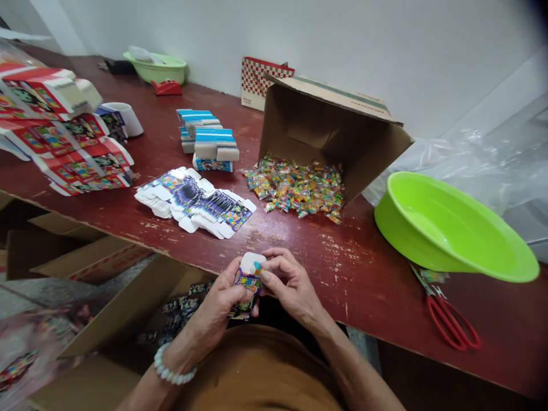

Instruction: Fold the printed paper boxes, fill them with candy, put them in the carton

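My left hand (220, 297) is wrapped round a small purple printed box (245, 281) with its white top flap raised. At the mouth of the box, my right hand (293, 282) pinches a small wrapped candy (257, 266) with teal and orange showing between thumb and fingers. Flat purple printed box blanks (192, 197) lie fanned on the table beyond my hands. A heap of wrapped candies (299, 185) spills from a cardboard box (329, 131) lying on its side. How full the held box is cannot be seen.
Stacked red cartons (81, 151) stand at left, blue-topped bundles (214, 145) mid-table. At right are a tilted green basin (454, 228) and red-handled scissors (451, 322). An open carton (124, 302) with small dark packs sits below the table edge (171, 251).
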The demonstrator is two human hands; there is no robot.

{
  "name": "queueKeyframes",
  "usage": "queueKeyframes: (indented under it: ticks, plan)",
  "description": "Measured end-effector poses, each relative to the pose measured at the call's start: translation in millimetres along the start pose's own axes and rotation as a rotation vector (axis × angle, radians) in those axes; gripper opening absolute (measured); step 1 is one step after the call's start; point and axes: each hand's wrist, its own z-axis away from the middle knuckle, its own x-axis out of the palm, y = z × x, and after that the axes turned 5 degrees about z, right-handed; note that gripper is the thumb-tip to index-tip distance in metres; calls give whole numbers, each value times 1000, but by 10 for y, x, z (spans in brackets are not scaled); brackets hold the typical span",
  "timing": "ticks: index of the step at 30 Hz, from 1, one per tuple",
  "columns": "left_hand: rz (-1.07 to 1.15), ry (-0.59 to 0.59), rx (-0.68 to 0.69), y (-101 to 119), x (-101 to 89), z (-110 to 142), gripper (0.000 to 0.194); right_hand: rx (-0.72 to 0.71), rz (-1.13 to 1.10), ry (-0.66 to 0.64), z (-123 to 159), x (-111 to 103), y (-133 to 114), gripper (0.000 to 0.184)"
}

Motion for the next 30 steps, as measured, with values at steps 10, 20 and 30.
queueKeyframes:
  ticks: [10, 20, 30]
  plan:
    - [-90, -37, 39, -58, -82, 4, 31, 54, 71, -17, -138, -82, 1, 19]
    - [108, 45, -22, -74, 17, -21, 37, 312, -454, -184, -92, -31, -5, 39]
    - [394, -7, -185, -66, -18, -47, 41, -236, 160, -18, -33, 93, 52, 16]
